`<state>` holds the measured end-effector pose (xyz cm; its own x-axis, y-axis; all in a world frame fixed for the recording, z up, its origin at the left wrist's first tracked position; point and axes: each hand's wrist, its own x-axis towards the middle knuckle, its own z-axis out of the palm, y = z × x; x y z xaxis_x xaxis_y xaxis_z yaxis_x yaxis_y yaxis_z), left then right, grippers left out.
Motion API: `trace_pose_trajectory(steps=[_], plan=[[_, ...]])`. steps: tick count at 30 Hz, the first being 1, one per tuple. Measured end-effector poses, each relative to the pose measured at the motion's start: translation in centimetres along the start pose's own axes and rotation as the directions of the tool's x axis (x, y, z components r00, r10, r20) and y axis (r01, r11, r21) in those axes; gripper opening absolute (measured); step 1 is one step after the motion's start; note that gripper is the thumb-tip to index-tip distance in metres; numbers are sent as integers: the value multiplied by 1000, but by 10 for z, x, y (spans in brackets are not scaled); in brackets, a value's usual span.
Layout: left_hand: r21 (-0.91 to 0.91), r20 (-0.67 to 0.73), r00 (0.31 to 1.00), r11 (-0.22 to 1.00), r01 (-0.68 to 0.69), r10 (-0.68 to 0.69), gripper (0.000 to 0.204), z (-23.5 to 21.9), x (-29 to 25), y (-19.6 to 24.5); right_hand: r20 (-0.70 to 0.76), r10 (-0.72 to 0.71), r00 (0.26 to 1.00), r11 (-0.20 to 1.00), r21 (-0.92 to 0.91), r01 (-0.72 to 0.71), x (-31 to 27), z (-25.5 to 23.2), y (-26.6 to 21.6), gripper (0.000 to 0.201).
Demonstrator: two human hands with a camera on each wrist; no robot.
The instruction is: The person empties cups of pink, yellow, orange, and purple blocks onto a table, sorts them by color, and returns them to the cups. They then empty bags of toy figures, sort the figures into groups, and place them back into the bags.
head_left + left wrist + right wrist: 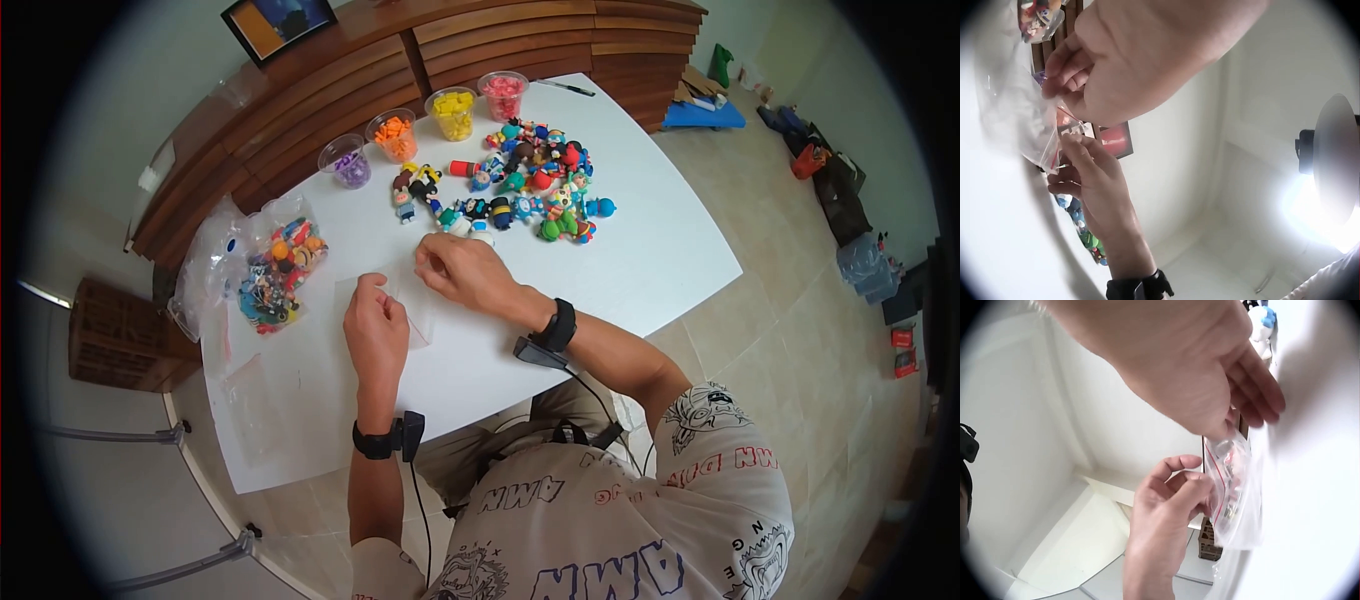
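Between both hands is a clear zip bag (1238,512) with a red line along its mouth. My left hand (377,330) pinches one side of the bag's mouth, thumb against curled fingers. At the other end of the mouth, my right hand (468,272) pinches the edge between thumb and finger, its other fingers reaching down close over the table. In the left wrist view the plastic bag (1035,134) hangs against the white tabletop. Just beyond my right hand lies a pile of small colourful figurines (540,165).
Cups of purple pieces (350,170), orange pieces (393,138), yellow pieces (452,115) and pink pieces (504,98) line the back edge of the white table (650,230). A plastic bag of figurines (280,275) lies at left. A pen (568,88) lies at the far corner.
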<state>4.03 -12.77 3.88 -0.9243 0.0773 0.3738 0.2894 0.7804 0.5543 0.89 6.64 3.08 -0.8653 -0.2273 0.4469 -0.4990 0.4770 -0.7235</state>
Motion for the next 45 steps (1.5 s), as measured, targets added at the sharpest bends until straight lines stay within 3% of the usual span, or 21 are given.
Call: trace_pose_trajectory(steps=[1,3,4,6,7,9,11,13,15,16,19,21,22,24,28,30,33,35,40,42,45], plan=[[-55,-20,999,998,32,-33,28,-1,2,-1,1,-2,1000,1000,2,2,-1,1,0,16],[-109,-40,997,992,61,-66,27,-2,5,-3,67,-223,973,975,4,223,-3,4,2,14],[-158,-38,996,985,68,-75,27,-2,5,-3,66,-223,973,975,6,223,-4,6,3,14],[-205,-32,996,976,76,-84,27,-2,7,-7,223,-282,933,958,7,288,-10,15,6,14],[-231,-31,995,969,85,-94,27,0,8,-13,223,-283,933,957,8,289,-13,19,10,14],[-254,-30,994,962,96,-108,26,-4,11,-15,311,-133,941,933,-280,225,-17,25,13,12],[-304,117,980,933,192,-164,23,-11,13,-16,272,-115,955,960,-216,178,-18,21,11,12],[-321,128,977,925,203,-170,24,-11,13,-21,235,-96,967,979,-152,135,-14,16,3,12],[-336,142,974,917,215,-177,26,-9,12,-25,29,-81,996,996,-18,82,-10,15,-5,19],[-364,164,970,903,228,-179,26,-8,12,-26,31,-82,996,996,-16,82,-9,12,-8,19],[-401,192,965,883,245,-180,28,-8,13,-27,81,-154,985,988,26,153,-8,9,-8,22],[-411,199,963,877,249,-180,30,-8,13,-27,268,-271,924,962,97,254,-12,18,6,28],[-415,212,962,875,248,-172,30,-9,13,-28,269,-271,924,962,98,254,-15,24,13,28],[-419,223,961,873,248,-166,31,-11,14,-30,419,-193,887,975,-21,221,-19,30,16,35],[-403,228,962,885,232,-149,32,-17,13,-30,404,-186,896,977,-22,213,-19,29,13,47],[-395,236,961,890,229,-142,33,-21,12,-26,439,-98,893,987,-70,142,-18,28,10,66],[-319,160,975,926,201,-156,38,-22,6,-13,446,-68,892,997,-1,77,-15,26,10,82],[-13,-47,994,995,-103,102,47,-21,-3,-2,449,-70,891,997,43,56,-15,24,12,87],[239,-14,992,964,-118,125,63,-4,-11,35,387,-132,913,991,55,120,-15,26,17,94],[335,-4,995,938,-90,97,72,4,-4,39,475,-28,880,999,48,5,-14,21,12,97],[417,35,998,907,-53,42,72,14,6,41,529,9,848,997,63,-50,-10,18,10,98]])
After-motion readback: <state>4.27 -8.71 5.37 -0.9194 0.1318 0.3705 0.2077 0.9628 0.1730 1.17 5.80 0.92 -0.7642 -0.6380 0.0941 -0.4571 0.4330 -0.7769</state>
